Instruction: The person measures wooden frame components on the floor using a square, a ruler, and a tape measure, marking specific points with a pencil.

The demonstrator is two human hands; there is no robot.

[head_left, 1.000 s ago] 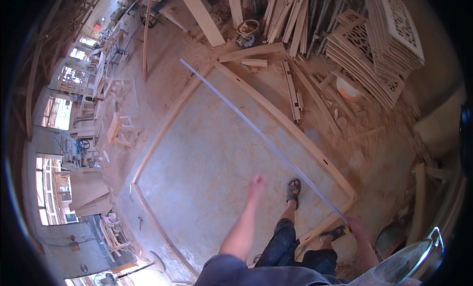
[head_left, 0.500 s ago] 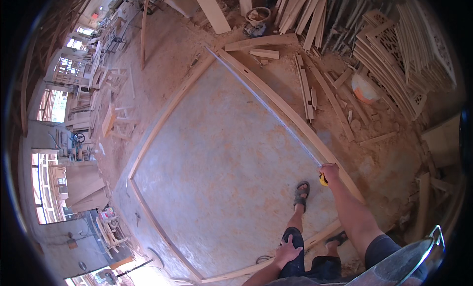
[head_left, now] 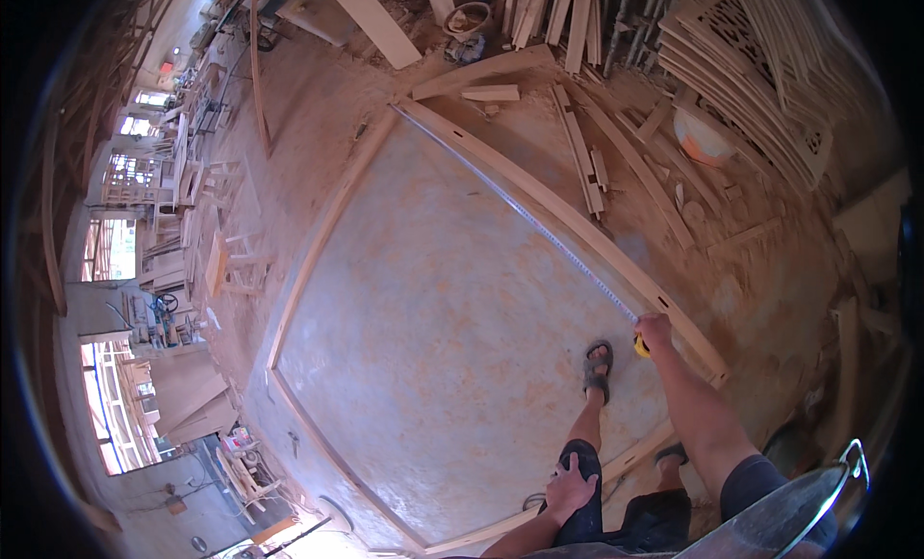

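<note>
My right hand (head_left: 655, 330) is closed round a yellow tape measure (head_left: 642, 347). Its long pale blade (head_left: 539, 227) runs out to the far corner of a wooden frame on the floor. The blade lies just left of a long timber beam (head_left: 568, 215) with dark slots cut in it, roughly along its length. My left hand (head_left: 572, 484) rests on my bent left knee, fingers spread and holding nothing. My left foot, in a dark sandal (head_left: 598, 364), stands inside the frame, left of the tape measure.
More timbers form the frame's left side (head_left: 322, 246) and lower left side (head_left: 346, 472). Loose offcuts (head_left: 577, 155) lie beyond the beam. Carved panels (head_left: 741, 87) are stacked at upper right, near a white and orange rounded object (head_left: 703, 140). Benches and wood line the left wall.
The view has swung slightly, so the frame sits lower and farther right in it. My right hand still grips the tape measure, and my left hand stays on the knee.
</note>
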